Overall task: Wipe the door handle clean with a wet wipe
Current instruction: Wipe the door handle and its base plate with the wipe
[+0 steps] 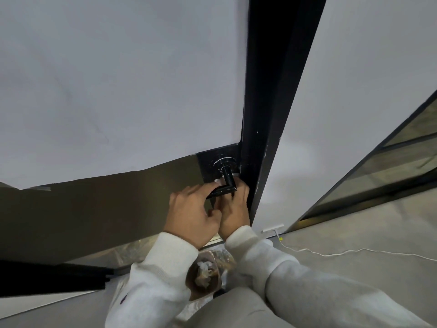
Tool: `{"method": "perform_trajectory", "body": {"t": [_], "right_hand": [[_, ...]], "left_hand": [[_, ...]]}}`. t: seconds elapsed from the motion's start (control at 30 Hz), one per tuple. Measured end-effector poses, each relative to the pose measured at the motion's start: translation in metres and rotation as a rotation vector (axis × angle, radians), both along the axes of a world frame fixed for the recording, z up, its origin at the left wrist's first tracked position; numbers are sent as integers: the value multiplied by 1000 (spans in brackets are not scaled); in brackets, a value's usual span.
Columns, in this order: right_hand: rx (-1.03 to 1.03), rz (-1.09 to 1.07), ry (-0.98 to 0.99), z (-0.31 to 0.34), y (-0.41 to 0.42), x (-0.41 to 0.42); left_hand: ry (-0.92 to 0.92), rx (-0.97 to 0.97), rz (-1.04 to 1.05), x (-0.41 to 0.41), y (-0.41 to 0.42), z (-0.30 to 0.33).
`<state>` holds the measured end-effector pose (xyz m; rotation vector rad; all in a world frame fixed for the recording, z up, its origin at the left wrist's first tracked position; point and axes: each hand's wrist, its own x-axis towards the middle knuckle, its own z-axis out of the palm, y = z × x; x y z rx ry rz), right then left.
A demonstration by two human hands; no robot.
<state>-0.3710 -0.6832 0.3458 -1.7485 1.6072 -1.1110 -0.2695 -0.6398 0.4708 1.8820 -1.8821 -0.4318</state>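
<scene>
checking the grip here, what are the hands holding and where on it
Both hands are on the black door handle: left hand over the lever, right hand under its bend. White wipe shows at the fingertips.

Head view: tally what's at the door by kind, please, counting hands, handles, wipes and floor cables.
Hands: 2, the left hand and the right hand, both at the lever
Door handles: 1, the black door handle
Wet wipes: 1, the wet wipe, only white bits visible behind the lever
Cables: 1, the white cable on the floor
Total: 5
</scene>
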Motion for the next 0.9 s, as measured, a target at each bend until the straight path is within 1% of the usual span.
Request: {"method": "perform_trajectory", "body": {"t": [0.07, 0.13, 0.17, 0.27, 0.3, 0.37, 0.43, 0.47, 0.5, 0.57, 0.6, 0.63, 0.67, 0.7, 0.73, 0.77, 0.83, 0.9], "right_hand": [[6, -76, -92, 4, -2, -3], [-27, -90, -143, 10, -9, -10], [-56, -92, -125, 16, -13, -14], [-257, -85, 36, 29, -19, -26], [-291, -89, 70, 32, -20, -29], [-313, -114, 100, 35, -22, -35], [-285, -144, 58, 36, -23, -36], [-273, -156, 32, 36, -22, -35], [-251, -174, -14, 34, -19, -32], [-147, -200, -162, 34, -12, -26], [-61, -214, -259, 35, -9, -24], [26, -236, -359, 36, -6, -23], [91, -255, -443, 35, -5, -23], [127, -266, -488, 35, -4, -24], [149, -267, -498, 34, -4, -26], [171, -265, -492, 34, -4, -27], [187, -258, -452, 35, -4, -31], [148, -248, -396, 36, -3, -33]], "left_hand": [[-6, -9, -6, 0, 1, 1], [-5, -5, -12, 1, 1, 0], [-3, 2, -12, 1, 0, 0], [-25, 25, -26, 3, 0, 0], [-30, 31, -39, 3, 0, 1], [-22, 52, -54, 4, 0, 1], [-27, 40, -46, 3, 0, -2], [-36, -4, -17, 0, 1, -4], [-40, -89, 36, -3, 3, -6], [-5, -356, 142, -12, 17, -14], [19, -478, 136, -19, 25, -21], [57, -547, 82, -26, 35, -30], [113, -540, 6, -32, 42, -42], [176, -463, -44, -37, 47, -53], [239, -352, -47, -39, 45, -62], [295, -227, 7, -39, 37, -67], [373, -7, 200, -38, 14, -72], [503, 91, 400, -31, -9, -82]]}}
